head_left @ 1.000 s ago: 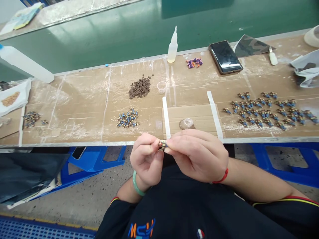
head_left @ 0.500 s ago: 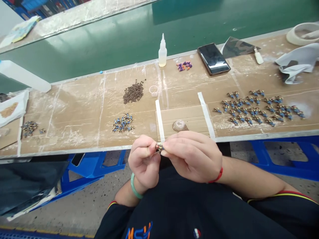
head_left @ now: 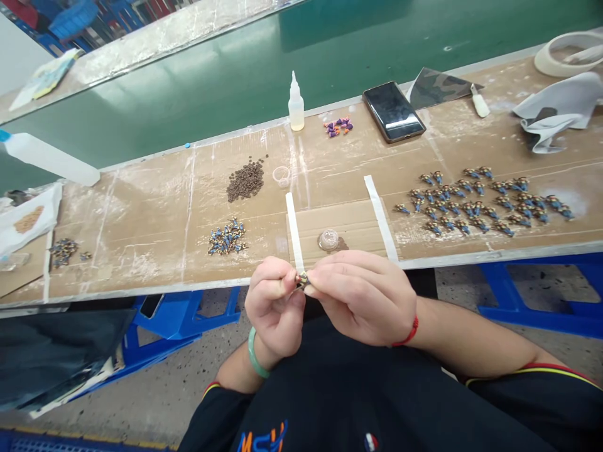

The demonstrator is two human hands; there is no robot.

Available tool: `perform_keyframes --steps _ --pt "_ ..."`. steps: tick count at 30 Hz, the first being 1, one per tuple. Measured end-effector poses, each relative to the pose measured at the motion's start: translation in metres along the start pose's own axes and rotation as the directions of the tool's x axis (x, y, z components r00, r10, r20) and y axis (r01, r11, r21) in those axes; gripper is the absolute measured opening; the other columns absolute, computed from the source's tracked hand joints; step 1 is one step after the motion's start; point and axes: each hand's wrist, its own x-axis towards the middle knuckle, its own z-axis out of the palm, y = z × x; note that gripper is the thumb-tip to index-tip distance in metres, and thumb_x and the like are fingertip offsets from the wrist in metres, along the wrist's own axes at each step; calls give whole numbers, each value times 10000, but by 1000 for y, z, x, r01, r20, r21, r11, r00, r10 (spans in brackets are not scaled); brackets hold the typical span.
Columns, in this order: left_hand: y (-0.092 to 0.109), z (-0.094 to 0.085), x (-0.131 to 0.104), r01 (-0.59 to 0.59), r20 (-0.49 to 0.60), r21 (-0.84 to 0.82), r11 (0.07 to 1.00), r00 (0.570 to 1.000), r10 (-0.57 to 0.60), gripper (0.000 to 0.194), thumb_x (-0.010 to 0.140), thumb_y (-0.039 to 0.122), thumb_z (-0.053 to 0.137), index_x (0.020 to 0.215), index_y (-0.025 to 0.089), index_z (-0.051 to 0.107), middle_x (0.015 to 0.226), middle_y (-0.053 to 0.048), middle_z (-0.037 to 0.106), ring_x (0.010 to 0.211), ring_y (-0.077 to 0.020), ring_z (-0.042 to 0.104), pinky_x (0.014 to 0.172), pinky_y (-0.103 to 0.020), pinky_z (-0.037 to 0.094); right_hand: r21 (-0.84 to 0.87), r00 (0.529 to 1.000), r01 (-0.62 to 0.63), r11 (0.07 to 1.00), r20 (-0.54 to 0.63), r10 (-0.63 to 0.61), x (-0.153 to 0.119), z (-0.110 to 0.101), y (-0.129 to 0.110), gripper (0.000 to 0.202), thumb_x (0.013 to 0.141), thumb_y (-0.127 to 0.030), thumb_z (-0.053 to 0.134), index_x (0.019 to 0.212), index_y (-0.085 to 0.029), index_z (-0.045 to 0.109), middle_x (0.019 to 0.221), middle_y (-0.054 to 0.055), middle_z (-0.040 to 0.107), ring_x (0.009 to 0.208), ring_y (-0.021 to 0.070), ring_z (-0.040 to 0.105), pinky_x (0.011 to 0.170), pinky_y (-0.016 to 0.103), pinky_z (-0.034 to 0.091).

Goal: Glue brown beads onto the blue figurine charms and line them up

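Between my two hands, just over the table's front edge, is a tiny painted figurine. My left hand pinches one end of it with thumb and forefinger. Fingertips of my right hand close on its other end, hiding much of it. Beyond the hands a small round tub with a whitish top stands on a cardboard sheet between two white tape strips. Similar blue and gold figurines lie in a heap to the left and in loose rows to the right.
A pile of small brown discs lies beside a clear ring-like cup. Behind are a dropper bottle, purple and orange pieces and a dark phone. A roll of tape sits far right; a white bottle lies left.
The view has shifted slightly, so things on the table appear a little further left. Both hands keep their pinch on the figurine, which looks slightly turned.
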Motion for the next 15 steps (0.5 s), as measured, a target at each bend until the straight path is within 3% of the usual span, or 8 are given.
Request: perform_keyframes --steps 15 --pt "2 9 2 2 41 -84 997 999 2 277 892 99 628 1122 245 676 941 -11 609 824 -155 559 713 -330 474 -8 1000 12 1000 -16 -13 -4 -6 3 79 962 -52 567 999 -74 633 784 79 753 792 124 714 777 244 632"
